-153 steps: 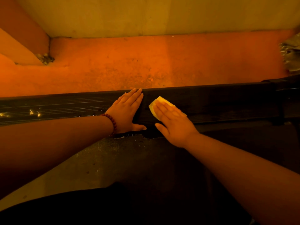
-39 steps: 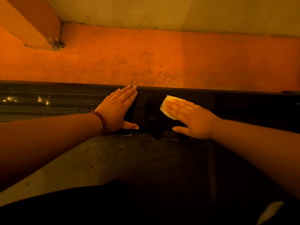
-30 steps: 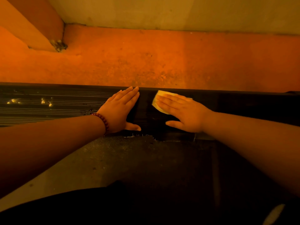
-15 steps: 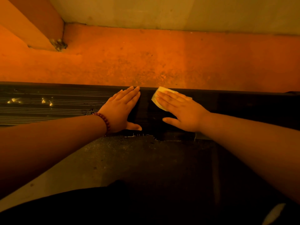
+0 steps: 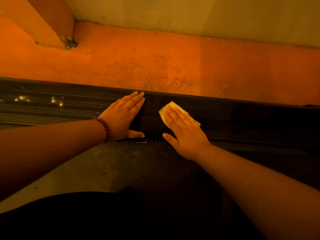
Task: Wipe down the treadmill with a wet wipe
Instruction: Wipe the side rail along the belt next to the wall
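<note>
Your right hand [image 5: 186,134] has drawn the wet wipe [image 5: 173,106] back from the far edge of the treadmill's side rail [image 5: 251,120]; its straight fingers [image 5: 174,116] press it flat there to scrub; your left hand [image 5: 123,116] lies spread and empty alongside, likely bracing your lean.

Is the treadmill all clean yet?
Not yet. The dark right stretch of side rail shows no specks, so it looks wiped, though the light is dim. Right now the right hand presses the wet wipe flat on that rail while the left hand rests beside it. Left to do: the pale specks farther left on the rail, and the dusty belt.
</note>
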Motion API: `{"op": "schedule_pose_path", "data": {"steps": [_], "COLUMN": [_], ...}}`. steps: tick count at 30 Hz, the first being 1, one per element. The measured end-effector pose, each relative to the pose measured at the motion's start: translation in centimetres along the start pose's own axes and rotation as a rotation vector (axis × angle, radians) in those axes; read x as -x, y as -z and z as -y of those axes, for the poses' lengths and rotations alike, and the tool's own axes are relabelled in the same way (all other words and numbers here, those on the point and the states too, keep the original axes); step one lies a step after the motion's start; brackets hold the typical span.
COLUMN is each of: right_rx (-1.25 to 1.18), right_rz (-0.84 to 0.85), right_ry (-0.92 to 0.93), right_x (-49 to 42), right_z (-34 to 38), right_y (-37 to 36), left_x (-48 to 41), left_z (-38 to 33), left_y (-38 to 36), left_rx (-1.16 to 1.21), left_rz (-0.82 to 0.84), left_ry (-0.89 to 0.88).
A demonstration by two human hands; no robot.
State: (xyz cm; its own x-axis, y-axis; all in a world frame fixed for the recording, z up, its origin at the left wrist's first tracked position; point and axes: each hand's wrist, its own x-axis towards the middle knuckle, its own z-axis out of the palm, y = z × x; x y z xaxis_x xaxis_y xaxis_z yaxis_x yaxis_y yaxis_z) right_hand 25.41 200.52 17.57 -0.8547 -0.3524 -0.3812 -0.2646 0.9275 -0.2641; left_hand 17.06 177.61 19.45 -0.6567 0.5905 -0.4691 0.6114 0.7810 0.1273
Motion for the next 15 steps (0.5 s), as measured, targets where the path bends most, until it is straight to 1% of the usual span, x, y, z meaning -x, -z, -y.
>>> {"op": "schedule_pose_path", "data": {"steps": [3, 8, 11, 15], "right_rx": [-0.008, -0.076, -0.067, -0.054], "right_rz": [0.001, -0.062, -0.111, -0.069], "right_ry": [-0.048, -0.147, -0.141, -0.136], "right_x": [0.3, -3.6, -1.8, 1.1], "right_z": [1.4, 3.4, 3.7, 3.5], "right_y": [-0.8, 0.2, -1.0, -2.3], "left_x": [0.7, 0.5, 0.7, 0.8], "left_z": [0.3, 0.3, 0.8, 1.2], "left_y": [-0.3, -0.3, -0.6, -0.8], "left_rx": [0.037, 0.036, 0.037, 0.029], "left_rz": [-0.011, -0.008, -0.02, -0.033], "left_ry": [0.036, 0.042, 0.021, 0.0]}}
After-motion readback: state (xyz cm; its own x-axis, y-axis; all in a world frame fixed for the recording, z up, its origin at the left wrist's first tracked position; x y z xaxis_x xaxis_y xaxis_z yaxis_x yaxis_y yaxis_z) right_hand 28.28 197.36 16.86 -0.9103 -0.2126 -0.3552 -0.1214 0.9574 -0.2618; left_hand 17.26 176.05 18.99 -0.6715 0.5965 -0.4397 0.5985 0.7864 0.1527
